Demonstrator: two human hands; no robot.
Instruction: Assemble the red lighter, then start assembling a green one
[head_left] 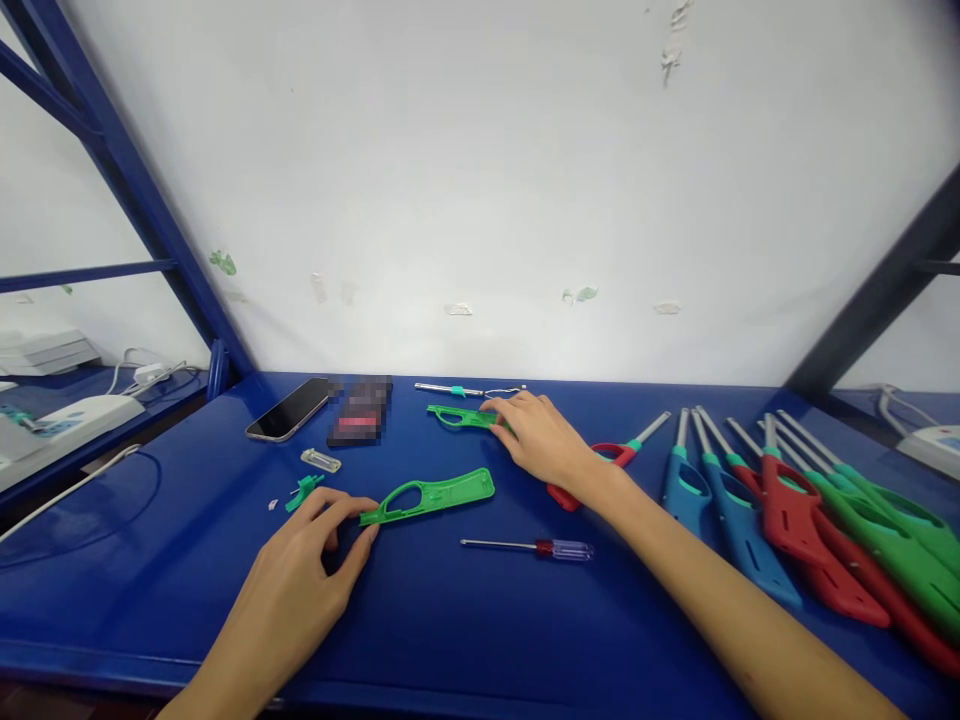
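On the blue table (420, 625), red, green and blue utility lighters (791, 515) lie at your right. Your left hand (304, 562) pinches the narrow end of the near green lighter-shell half (456, 491) between thumb and fingers, while your right hand (541, 436) bends over the far green shell half (474, 419), though whether it grips I cannot tell. A red-and-purple screwdriver (553, 549) lies nearer you, a small green plastic part (304, 492) beyond your left knuckles.

white wall (480, 190) — stuck scraps (459, 310) (some green) | blue tabletop (420, 620) | blue post (146, 200) — left
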